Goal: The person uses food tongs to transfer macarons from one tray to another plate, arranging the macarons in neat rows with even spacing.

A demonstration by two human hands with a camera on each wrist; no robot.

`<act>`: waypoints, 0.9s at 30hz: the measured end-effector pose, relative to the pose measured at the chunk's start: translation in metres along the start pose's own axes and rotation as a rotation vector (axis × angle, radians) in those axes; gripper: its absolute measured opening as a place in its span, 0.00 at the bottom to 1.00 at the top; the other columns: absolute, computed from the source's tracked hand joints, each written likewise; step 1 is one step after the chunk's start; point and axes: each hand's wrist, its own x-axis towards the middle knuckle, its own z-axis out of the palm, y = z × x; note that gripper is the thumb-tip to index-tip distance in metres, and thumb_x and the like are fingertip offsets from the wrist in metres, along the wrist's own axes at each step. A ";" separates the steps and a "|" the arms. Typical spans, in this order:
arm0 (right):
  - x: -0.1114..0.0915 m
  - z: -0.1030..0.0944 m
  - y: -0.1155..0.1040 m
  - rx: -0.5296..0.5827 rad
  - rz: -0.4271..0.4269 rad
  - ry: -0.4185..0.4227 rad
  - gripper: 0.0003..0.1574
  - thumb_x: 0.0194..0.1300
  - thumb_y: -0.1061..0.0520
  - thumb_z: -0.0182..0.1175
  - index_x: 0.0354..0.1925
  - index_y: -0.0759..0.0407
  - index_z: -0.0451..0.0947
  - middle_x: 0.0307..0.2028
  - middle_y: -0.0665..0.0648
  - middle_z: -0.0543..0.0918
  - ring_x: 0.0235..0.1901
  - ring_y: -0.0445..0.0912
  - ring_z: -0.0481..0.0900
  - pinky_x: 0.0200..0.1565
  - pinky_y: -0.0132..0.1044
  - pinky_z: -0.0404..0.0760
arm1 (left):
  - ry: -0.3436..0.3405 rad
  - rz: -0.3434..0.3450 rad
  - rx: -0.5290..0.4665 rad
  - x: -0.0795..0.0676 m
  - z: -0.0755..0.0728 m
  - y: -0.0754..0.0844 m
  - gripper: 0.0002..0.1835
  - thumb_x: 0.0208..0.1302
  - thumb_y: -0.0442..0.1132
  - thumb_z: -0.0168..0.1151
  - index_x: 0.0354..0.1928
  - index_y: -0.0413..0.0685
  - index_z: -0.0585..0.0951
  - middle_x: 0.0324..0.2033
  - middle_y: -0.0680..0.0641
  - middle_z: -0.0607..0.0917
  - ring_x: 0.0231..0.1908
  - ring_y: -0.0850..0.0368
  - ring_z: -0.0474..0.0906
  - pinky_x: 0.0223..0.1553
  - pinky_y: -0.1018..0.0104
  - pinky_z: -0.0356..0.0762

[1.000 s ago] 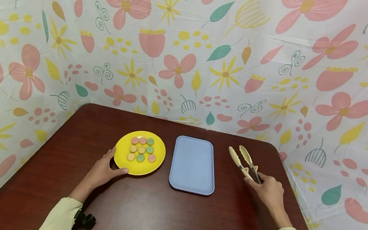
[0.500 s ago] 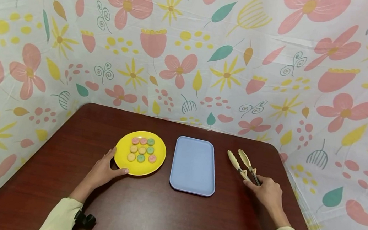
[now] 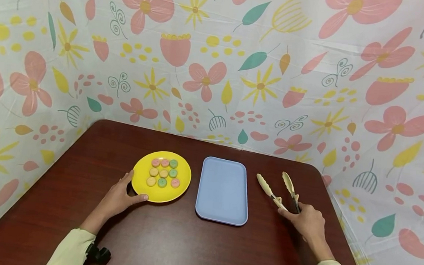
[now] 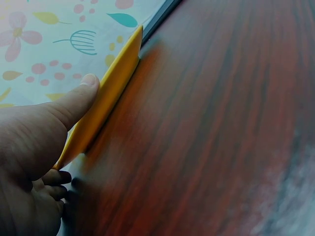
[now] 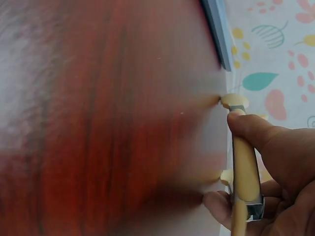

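Note:
My left hand [image 3: 119, 196] holds the near-left edge of a yellow plate [image 3: 167, 194], its thumb on the near rim and fingers at the left side. In the left wrist view, the thumb lies against the outside of the plate [image 4: 110, 96]. Several small macarons [image 3: 163, 173] in pink, pale yellow and green sit on it in rows. My right hand [image 3: 307, 222] grips a pair of tongs [image 3: 266, 185] with cream tips, spread wide and pointing away from me. The right wrist view shows thumb and fingers around the tongs' handles [image 5: 245, 169].
Between the plate and the tongs lies a light blue rectangular tray [image 3: 222, 190] with nothing on it. All stand on a dark reddish-brown table [image 3: 185, 245] with rounded far corners. A floral curtain [image 3: 215, 87] hangs along its back and sides.
The tongs' arms have spread wider apart, after tilting slightly left with the right hand. The left hand, plate, macarons and tray stay put.

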 end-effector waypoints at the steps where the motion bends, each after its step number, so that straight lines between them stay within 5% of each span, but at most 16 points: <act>1: -0.001 -0.001 0.000 -0.007 0.012 -0.014 0.41 0.53 0.25 0.71 0.39 0.61 0.84 0.21 0.56 0.79 0.25 0.56 0.78 0.29 0.53 0.74 | -0.001 0.000 -0.002 0.000 0.000 0.000 0.67 0.55 0.66 0.73 0.81 0.36 0.45 0.78 0.27 0.49 0.76 0.26 0.45 0.69 0.28 0.53; 9: -0.006 -0.004 -0.007 -0.060 0.080 -0.087 0.46 0.55 0.23 0.68 0.40 0.65 0.81 0.23 0.60 0.80 0.24 0.57 0.79 0.24 0.52 0.75 | -0.006 0.011 -0.001 0.001 -0.001 0.000 0.67 0.55 0.66 0.73 0.81 0.35 0.44 0.78 0.26 0.49 0.76 0.26 0.45 0.69 0.28 0.54; 15: -0.007 0.003 -0.008 -0.093 0.054 -0.048 0.46 0.53 0.23 0.69 0.39 0.66 0.80 0.23 0.62 0.80 0.23 0.60 0.79 0.23 0.54 0.75 | -0.010 0.015 0.003 0.001 -0.003 -0.002 0.68 0.56 0.66 0.73 0.81 0.35 0.44 0.77 0.26 0.49 0.76 0.25 0.45 0.69 0.27 0.55; 23: -0.011 0.002 -0.012 -0.109 0.013 -0.017 0.59 0.55 0.18 0.63 0.56 0.69 0.78 0.27 0.65 0.82 0.25 0.62 0.80 0.23 0.56 0.76 | -0.020 0.022 0.017 0.001 -0.010 -0.006 0.67 0.57 0.67 0.72 0.81 0.35 0.43 0.77 0.25 0.48 0.76 0.25 0.45 0.69 0.28 0.55; 27: -0.018 -0.007 -0.021 -0.068 -0.052 0.087 0.60 0.57 0.21 0.64 0.65 0.69 0.75 0.40 0.73 0.86 0.27 0.64 0.82 0.24 0.57 0.77 | -0.032 0.039 0.022 0.000 -0.016 -0.008 0.66 0.60 0.68 0.69 0.81 0.36 0.41 0.78 0.26 0.48 0.76 0.26 0.46 0.69 0.28 0.55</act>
